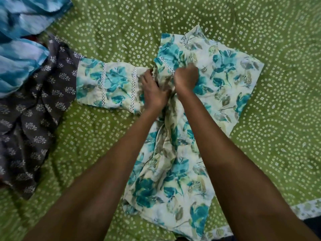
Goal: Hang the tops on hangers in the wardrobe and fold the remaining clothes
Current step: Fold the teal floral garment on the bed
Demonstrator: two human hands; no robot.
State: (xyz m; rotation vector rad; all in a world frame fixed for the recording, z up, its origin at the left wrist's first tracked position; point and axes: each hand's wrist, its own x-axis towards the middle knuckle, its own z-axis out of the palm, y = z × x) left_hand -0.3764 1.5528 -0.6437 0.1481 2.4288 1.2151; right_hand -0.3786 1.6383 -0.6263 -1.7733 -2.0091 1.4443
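Floral top (175,171) lies spread on the bed, on a green bedsheet (286,119) printed with rings of white dots; thin cream fabric with teal blooms, creased and bunched at the middle; one sleeve (107,86), crossed by two white lace bands, extends leftward; left hand (153,91) grips the gathered cloth beside it; right hand (186,77), fisted, clutches the same bunch; grey block-printed garment (33,119) and blue tie-dye cloth (20,54) lie left; no legible labels.
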